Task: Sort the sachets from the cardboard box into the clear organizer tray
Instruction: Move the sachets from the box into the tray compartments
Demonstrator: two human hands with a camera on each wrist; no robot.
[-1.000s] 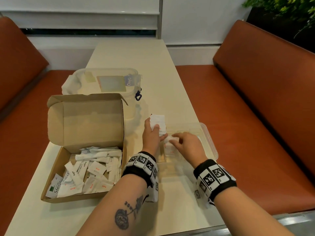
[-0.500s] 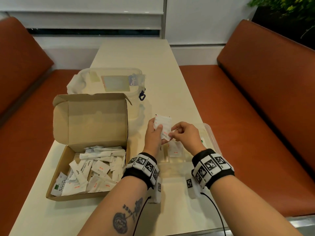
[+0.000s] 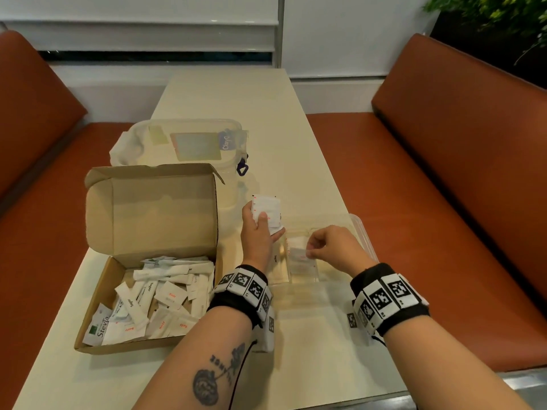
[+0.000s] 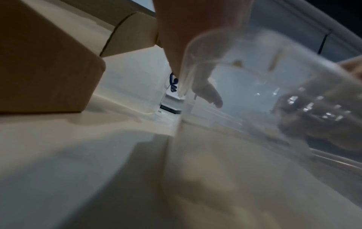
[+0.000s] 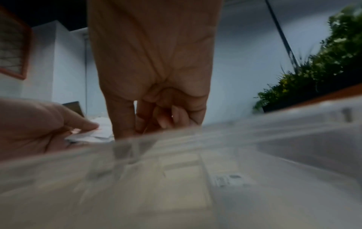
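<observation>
An open cardboard box (image 3: 97, 315) at the left of the table holds several white sachets (image 3: 165, 294). To its right lies the clear organizer tray (image 3: 362, 232), with a few sachets inside. My left hand (image 3: 260, 229) grips a small stack of white sachets (image 3: 268, 210) above the tray's left end. Over a middle compartment, my right hand (image 3: 325, 247) pinches one white sachet (image 3: 299, 253) with its fingertips. In the right wrist view my right hand's fingers (image 5: 166, 117) are curled just above the tray's rim (image 5: 254, 128); the sachet is hidden there.
A clear lidded plastic container (image 3: 189, 143) with a blue clip stands behind the box. The box lid (image 3: 154, 208) stands upright. Orange bench seats (image 3: 444, 202) flank the narrow table. A plant (image 5: 323, 62) is at the far right.
My right hand has taken one sachet from the stack and lowered it into the tray. The left hand keeps holding the stack in about the same place.
</observation>
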